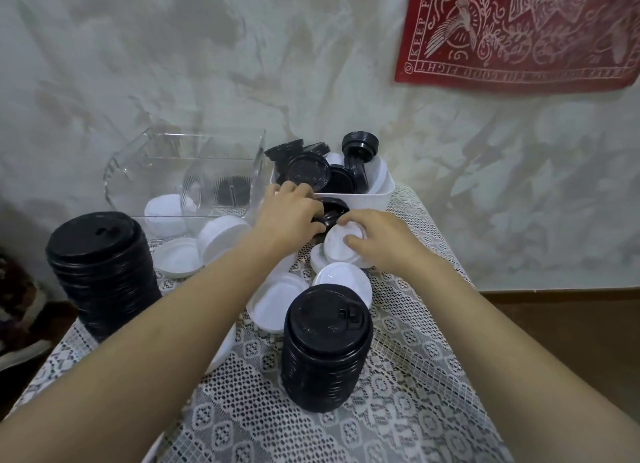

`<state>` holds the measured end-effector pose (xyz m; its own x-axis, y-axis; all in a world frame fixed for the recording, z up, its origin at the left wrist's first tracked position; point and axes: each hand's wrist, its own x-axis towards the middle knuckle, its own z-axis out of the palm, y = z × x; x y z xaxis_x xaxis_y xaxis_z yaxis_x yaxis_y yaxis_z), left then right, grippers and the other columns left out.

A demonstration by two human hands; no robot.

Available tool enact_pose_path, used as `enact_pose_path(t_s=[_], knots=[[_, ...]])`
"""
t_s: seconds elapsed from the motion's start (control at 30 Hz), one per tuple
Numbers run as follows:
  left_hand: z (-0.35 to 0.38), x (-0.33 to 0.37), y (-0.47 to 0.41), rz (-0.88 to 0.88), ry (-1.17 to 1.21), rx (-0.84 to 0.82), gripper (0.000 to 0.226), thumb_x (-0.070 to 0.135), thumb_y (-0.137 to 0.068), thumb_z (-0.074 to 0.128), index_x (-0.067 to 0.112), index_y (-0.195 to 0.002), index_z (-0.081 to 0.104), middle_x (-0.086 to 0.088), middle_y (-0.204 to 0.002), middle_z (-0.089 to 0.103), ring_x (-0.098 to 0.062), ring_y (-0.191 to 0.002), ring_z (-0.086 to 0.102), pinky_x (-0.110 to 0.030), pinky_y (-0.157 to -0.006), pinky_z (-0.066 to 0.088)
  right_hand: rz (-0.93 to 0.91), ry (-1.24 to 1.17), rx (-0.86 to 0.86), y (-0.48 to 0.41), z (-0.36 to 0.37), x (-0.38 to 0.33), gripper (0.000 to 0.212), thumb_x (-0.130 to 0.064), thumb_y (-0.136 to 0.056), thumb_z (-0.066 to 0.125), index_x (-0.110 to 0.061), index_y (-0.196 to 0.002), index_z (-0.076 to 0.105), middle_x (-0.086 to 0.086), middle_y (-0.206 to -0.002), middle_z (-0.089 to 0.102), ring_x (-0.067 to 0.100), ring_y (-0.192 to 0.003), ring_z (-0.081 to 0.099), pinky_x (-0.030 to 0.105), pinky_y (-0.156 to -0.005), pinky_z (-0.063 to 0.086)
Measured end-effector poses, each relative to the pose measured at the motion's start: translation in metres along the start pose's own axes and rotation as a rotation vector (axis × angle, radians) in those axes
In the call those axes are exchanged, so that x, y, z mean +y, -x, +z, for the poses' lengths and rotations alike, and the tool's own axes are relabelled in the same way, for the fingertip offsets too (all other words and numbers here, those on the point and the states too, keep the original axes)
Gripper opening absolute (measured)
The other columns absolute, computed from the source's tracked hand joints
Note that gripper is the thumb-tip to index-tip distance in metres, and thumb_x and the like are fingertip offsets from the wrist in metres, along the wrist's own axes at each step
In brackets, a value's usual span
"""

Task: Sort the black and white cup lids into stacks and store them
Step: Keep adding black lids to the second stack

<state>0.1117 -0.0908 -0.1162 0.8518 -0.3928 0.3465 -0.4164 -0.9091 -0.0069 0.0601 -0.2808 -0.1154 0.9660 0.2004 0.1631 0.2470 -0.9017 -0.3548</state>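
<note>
Two tall stacks of black lids stand on the lace cloth, one at the left (100,272) and one near the front centre (327,348). My left hand (291,213) grips a small bunch of black lids (330,215) just in front of the white bin (370,196). Beside it my right hand (377,241) holds a short stack of white lids (341,244), fingers curled over its top edge. Loose white lids (277,303) lie under my forearms. The white bin holds mixed black and white lids.
A clear plastic container (183,178) at the back left has white lids and a black stack inside. The small table's lace cloth (398,410) ends close to the right and left edges. A stained wall stands right behind, with a red cloth (519,29) hanging.
</note>
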Motion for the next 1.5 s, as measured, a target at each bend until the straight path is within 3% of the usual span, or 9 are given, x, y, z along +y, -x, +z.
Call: enact_pose_path(t_s=[0.23,0.33,0.43,0.53,0.67,0.83,1.03,1.3,1.5], knots=[[-0.001,-0.009,0.022,0.031,0.131,0.134,0.024,0.037,-0.097,0.066,0.023,-0.112,0.079,0.005,-0.117,0.067,-0.024,-0.114,0.056,-0.041,-0.109,0.026,0.059,-0.140,0.098,0.006,-0.003,-0.005,0.034,-0.024,-0.101,0.061,-0.027,-0.135,0.061,-0.004,-0.135,0.065,0.020,-0.121,0.060,0.036,-0.096,0.046],[-0.009,-0.014,0.038,0.095,0.173,0.253,0.016,0.028,-0.090,0.077,0.015,-0.098,0.082,-0.002,-0.102,0.072,-0.031,-0.097,0.065,-0.046,-0.096,0.041,0.052,-0.156,0.182,0.006,-0.009,-0.013,0.043,-0.028,-0.099,0.066,-0.028,-0.139,0.051,-0.003,-0.136,0.060,0.020,-0.115,0.061,0.036,-0.088,0.047],[-0.020,-0.019,0.056,0.154,0.171,0.342,0.014,0.022,-0.082,0.082,0.009,-0.088,0.081,-0.007,-0.092,0.073,-0.034,-0.080,0.067,-0.047,-0.078,0.051,-0.031,-0.175,0.113,0.010,-0.016,-0.027,0.065,-0.031,-0.096,0.071,-0.035,-0.153,0.040,-0.007,-0.155,0.046,0.017,-0.132,0.051,0.036,-0.100,0.044],[-0.031,-0.023,0.078,0.135,0.194,0.411,0.018,0.024,-0.084,0.076,0.007,-0.090,0.079,-0.007,-0.096,0.073,-0.036,-0.083,0.067,-0.044,-0.076,0.050,-0.083,-0.206,0.071,0.013,-0.019,-0.040,0.058,-0.033,-0.093,0.072,-0.040,-0.147,0.052,-0.009,-0.145,0.059,0.015,-0.131,0.054,0.036,-0.103,0.045],[-0.034,-0.024,0.108,-0.041,0.411,0.323,0.013,0.022,-0.092,0.076,0.012,-0.101,0.078,-0.001,-0.110,0.069,-0.026,-0.104,0.061,-0.033,-0.085,0.041,-0.070,-0.304,0.085,0.022,-0.020,-0.054,0.039,-0.030,-0.090,0.075,-0.041,-0.126,0.067,-0.010,-0.120,0.071,0.010,-0.114,0.064,0.044,-0.091,0.057],[-0.039,-0.020,0.134,-0.251,0.811,0.179,0.004,0.022,-0.096,0.071,0.026,-0.094,0.072,0.008,-0.103,0.068,-0.008,-0.094,0.065,-0.031,-0.085,0.052,-0.067,-0.396,0.129,0.038,-0.024,-0.057,0.024,-0.026,-0.093,0.074,-0.046,-0.106,0.069,-0.017,-0.105,0.073,-0.003,-0.096,0.067,0.034,-0.090,0.053],[-0.049,-0.017,0.154,-0.376,1.194,0.090,0.013,0.015,-0.103,0.060,0.002,-0.104,0.064,-0.011,-0.097,0.076,-0.011,-0.085,0.070,-0.027,-0.071,0.056,0.038,-0.590,0.281,0.055,-0.037,-0.048,0.019,-0.033,-0.090,0.076,-0.050,-0.097,0.071,-0.019,-0.094,0.075,0.010,-0.084,0.072,0.050,-0.090,0.058],[-0.054,-0.015,0.178,-0.438,1.632,0.056,0.013,0.015,-0.105,0.054,0.014,-0.103,0.066,-0.006,-0.099,0.078,-0.015,-0.091,0.074,-0.025,-0.077,0.059,0.195,-0.580,0.385,0.094,-0.025,-0.020,0.006,-0.040,-0.086,0.076,-0.042,-0.087,0.071,-0.018,-0.090,0.074,0.015,-0.078,0.073,0.052,-0.082,0.059],[-0.045,-0.012,0.185,-0.528,1.619,0.048,0.020,0.004,-0.103,0.054,0.014,-0.118,0.064,-0.004,-0.088,0.074,-0.015,-0.075,0.072,-0.027,-0.076,0.063,0.197,-0.515,0.419,0.112,0.002,-0.012,0.013,-0.034,-0.090,0.075,-0.033,-0.088,0.062,-0.014,-0.085,0.073,0.015,-0.077,0.070,0.050,-0.079,0.057]])
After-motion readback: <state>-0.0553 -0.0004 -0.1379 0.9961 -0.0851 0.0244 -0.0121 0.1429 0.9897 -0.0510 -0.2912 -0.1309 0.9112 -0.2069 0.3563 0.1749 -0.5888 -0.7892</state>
